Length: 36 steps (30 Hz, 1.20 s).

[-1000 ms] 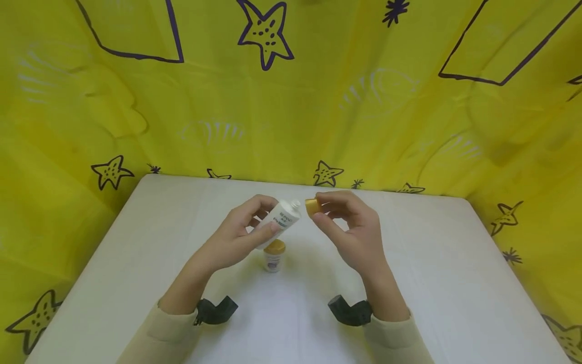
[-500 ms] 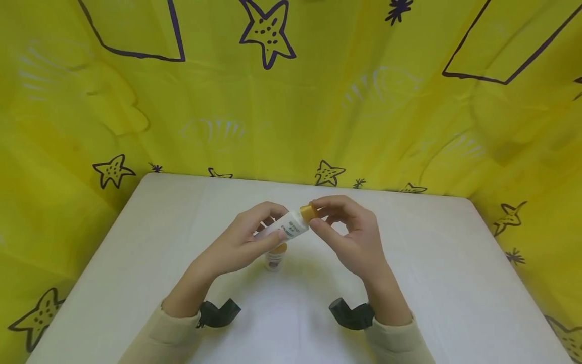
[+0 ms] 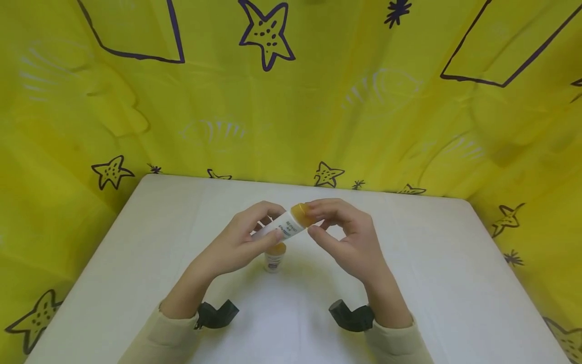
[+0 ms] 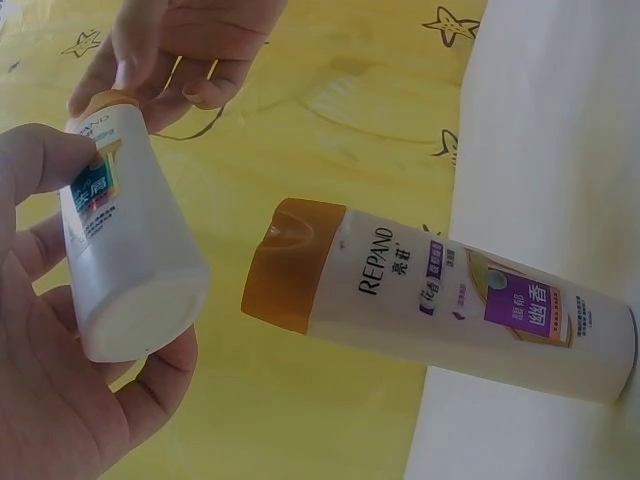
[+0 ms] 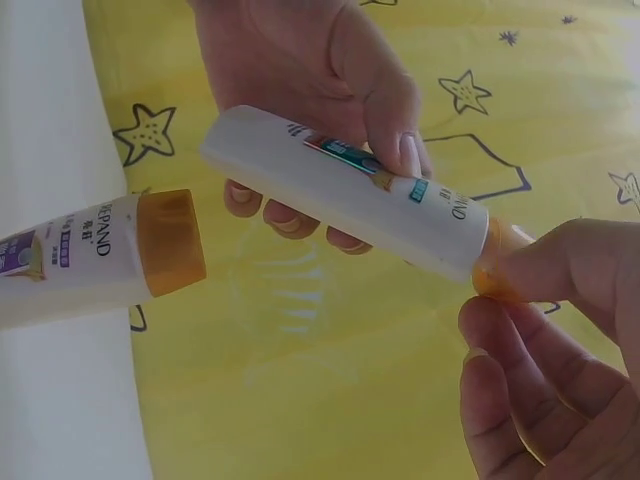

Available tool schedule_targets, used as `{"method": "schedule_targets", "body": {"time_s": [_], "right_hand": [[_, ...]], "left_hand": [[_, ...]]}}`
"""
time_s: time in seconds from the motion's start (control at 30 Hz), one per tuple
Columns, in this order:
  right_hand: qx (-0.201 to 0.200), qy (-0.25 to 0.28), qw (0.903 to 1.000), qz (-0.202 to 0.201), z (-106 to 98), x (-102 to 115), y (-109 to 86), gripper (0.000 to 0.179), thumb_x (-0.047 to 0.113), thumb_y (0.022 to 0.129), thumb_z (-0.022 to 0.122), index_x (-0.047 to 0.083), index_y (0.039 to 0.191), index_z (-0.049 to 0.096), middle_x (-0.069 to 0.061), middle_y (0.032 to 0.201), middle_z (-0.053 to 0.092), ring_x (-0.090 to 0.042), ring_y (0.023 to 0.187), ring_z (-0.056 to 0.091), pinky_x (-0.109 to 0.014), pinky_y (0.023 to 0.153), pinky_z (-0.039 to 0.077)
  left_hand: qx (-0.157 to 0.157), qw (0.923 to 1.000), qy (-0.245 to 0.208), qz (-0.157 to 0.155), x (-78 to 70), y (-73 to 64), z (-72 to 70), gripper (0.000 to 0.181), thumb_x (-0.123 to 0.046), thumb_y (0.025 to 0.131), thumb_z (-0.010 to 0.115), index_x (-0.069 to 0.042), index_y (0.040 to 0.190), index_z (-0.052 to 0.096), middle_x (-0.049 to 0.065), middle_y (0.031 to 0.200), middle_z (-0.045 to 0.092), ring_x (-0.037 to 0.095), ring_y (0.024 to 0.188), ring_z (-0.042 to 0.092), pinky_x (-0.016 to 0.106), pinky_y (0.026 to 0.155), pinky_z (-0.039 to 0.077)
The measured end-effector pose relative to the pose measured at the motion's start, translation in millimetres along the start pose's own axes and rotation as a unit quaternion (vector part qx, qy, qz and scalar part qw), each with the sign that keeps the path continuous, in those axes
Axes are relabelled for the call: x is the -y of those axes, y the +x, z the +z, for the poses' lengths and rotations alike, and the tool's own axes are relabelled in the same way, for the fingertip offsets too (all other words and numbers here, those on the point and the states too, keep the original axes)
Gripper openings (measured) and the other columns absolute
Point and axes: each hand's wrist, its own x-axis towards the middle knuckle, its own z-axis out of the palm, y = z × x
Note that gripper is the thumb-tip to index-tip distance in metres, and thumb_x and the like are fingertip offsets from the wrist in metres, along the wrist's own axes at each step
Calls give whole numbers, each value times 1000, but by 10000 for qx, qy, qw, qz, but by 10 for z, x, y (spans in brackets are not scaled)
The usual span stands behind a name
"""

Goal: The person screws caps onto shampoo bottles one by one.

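My left hand (image 3: 243, 237) holds a white shampoo bottle (image 3: 285, 226) with a green label, raised off the table and tilted up to the right. Its thumb lies along the front of the bottle, and the other fingers wrap behind. An orange flip-top cap (image 5: 492, 262) sits on the bottle's neck end, flush with the shoulder. My right hand (image 3: 352, 235) pinches this cap between thumb and fingers. Just below stands a second white bottle (image 4: 470, 300), upright, with a purple label and an orange cap (image 4: 292, 265); the held bottle partly overlaps it in the head view.
All this is over a white table (image 3: 182, 212). A yellow curtain (image 3: 291, 111) with drawn stars hangs behind its back edge and along both sides. A black wrist camera (image 3: 217, 314) is strapped to the left wrist, another camera (image 3: 351, 316) to the right.
A second ago the cap was apart from the bottle in the right hand, with the bare neck showing. The cap has come left onto the neck, and the bottle has tipped further over.
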Motion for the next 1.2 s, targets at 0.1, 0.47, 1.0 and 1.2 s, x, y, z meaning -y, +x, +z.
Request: {"method": "schedule_targets", "body": {"time_s": [0.1,0.47,1.0,1.2], "right_hand": [[54,-83,9999,-60,-6,3,3,27,-12,82,71,4,104,72,-11,112,71,-17,99,67,-26,71,56],[134,-301,9994,-84,-8,12,4,29,-6,80,78,5,106,71,-8,110,71,-16,94,66,-28,72,57],[-150,34,9997,-186,65,-1,4,28,-10,73,82,6,93,70,-13,113,71,-22,107,67,-31,89,56],[-118,-65,9996,-260,55,-15,16,30,-9,75,81,6,98,72,-10,112,71,-19,100,68,-29,79,58]], "left_hand": [[-2,10000,-8,-1,-1,-3,-3,25,-19,99,62,-19,123,59,-6,116,63,16,97,59,38,80,52],[63,9999,-79,-23,17,-23,9,27,-19,99,62,-17,125,58,-4,115,64,15,97,61,43,81,53],[112,9998,-115,-71,-23,-45,26,24,-20,99,62,-23,122,58,-10,113,62,17,94,62,38,81,54],[109,9999,-79,-2,3,-24,9,24,-20,99,62,-23,123,57,-10,114,63,15,96,61,40,82,54]]}}
